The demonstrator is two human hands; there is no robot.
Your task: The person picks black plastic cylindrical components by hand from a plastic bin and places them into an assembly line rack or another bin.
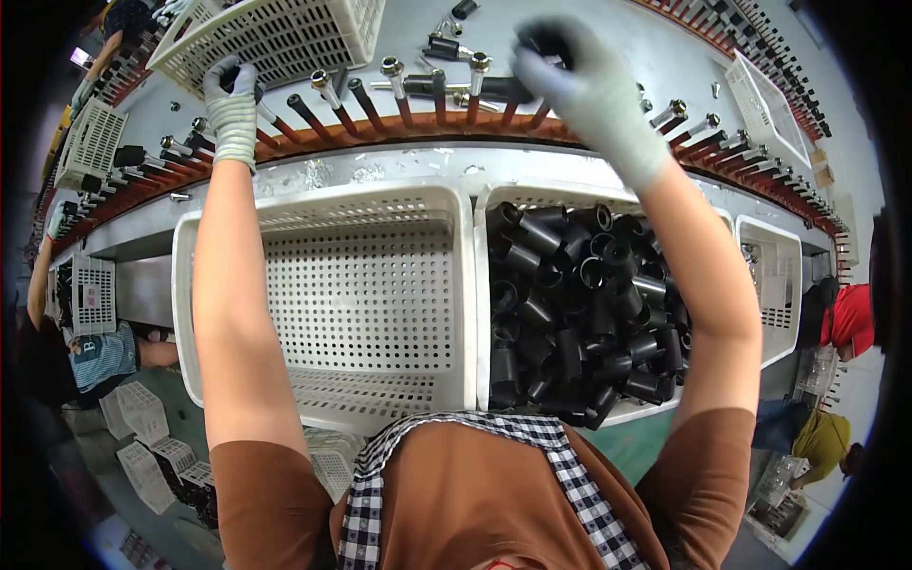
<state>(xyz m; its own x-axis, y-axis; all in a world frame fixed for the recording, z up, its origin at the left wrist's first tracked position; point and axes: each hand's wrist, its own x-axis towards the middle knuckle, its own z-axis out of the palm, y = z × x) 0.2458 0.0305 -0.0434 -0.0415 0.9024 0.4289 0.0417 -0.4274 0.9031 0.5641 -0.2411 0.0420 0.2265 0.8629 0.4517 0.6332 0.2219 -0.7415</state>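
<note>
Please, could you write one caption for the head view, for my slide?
Gloved left hand and blurred right hand at a row of rods, black tubes in a crate nearby.

Open room in the left crate [361,294], rods [439,92] lined up beyond it, black tubes [600,309] crowding the right crate [482,294].

From the middle, a plastic crate [361,294] sits at 9 o'clock. Just beside it, at 3 o'clock, another crate [482,304] has lots of short pipes [570,304] in it. Thin rods [365,104] stand in a long rail [427,135] on the bench [655,33], from 10 o'clock past 12 to 2. Behind the rail, a basket [356,24] sits at 11 o'clock. The left hand [230,95] is at 10, the right hand [579,85] at 1.
</note>
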